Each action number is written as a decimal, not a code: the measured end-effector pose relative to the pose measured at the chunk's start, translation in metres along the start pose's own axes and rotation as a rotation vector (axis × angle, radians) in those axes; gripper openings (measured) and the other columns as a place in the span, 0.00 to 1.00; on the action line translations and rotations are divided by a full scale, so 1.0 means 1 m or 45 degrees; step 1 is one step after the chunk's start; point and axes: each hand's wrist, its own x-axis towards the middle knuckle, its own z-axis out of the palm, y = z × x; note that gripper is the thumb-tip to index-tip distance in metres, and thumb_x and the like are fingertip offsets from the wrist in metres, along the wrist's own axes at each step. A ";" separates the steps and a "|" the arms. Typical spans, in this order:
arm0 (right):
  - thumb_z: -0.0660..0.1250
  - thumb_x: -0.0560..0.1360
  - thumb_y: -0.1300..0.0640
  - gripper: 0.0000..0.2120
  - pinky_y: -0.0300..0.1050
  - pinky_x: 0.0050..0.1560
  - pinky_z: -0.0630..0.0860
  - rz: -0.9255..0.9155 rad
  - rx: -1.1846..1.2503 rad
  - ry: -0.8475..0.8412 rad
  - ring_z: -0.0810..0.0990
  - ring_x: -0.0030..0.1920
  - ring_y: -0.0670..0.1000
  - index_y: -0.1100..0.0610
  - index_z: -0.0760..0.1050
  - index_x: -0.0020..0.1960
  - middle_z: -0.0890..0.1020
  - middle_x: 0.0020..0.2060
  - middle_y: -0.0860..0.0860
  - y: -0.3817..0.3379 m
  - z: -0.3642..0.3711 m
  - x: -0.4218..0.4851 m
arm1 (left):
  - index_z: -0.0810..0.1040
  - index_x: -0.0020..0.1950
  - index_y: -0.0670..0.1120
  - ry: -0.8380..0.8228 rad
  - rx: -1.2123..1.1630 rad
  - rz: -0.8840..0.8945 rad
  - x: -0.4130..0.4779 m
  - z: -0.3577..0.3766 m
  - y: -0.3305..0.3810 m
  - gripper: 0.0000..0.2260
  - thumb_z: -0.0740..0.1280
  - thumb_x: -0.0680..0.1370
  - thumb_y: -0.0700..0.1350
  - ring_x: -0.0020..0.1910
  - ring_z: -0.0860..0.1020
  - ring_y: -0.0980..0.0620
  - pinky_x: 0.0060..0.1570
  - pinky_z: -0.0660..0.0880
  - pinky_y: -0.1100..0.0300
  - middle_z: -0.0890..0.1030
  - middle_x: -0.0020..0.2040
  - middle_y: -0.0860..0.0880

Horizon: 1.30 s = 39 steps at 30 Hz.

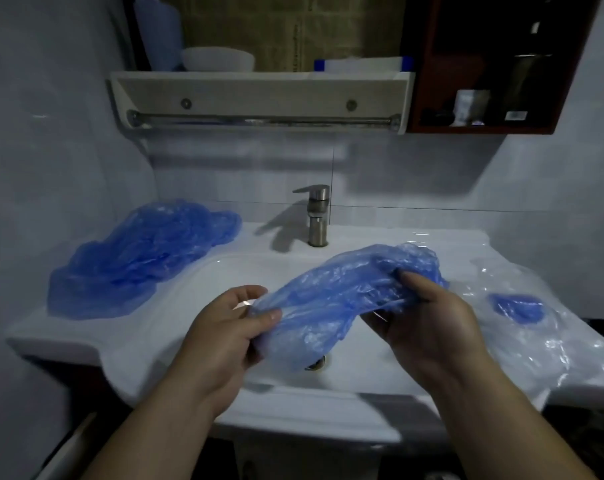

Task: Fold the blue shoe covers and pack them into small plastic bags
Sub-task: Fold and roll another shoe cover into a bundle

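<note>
- Over the sink basin, I hold one blue shoe cover stretched between both hands, lifted clear of the counter.
- My left hand pinches the near end between thumb and curled fingers. My right hand grips the far, bunched end with its fingers curled round the film.
- Step in hand, as I judge it: spreading this cover out to begin its fold. It looks crumpled, not yet folded.
- More covers lie in a loose pile on the counter's left side, well apart from my hands.
- Clear plastic bags lie on the counter's right. One seems to hold a packed blue bundle.
- Next move, I reckon: bring the two ends together, press the air out and fold it small. Then I free one hand to open a bag.
</note>
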 end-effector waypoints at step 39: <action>0.72 0.67 0.67 0.13 0.51 0.49 0.82 0.293 -0.718 -0.542 0.84 0.49 0.62 0.58 0.84 0.50 0.84 0.49 0.61 0.002 0.004 -0.019 | 0.81 0.62 0.44 -0.550 0.076 -0.032 -0.007 -0.027 0.019 0.34 0.76 0.64 0.64 0.58 0.82 0.42 0.60 0.77 0.46 0.83 0.59 0.42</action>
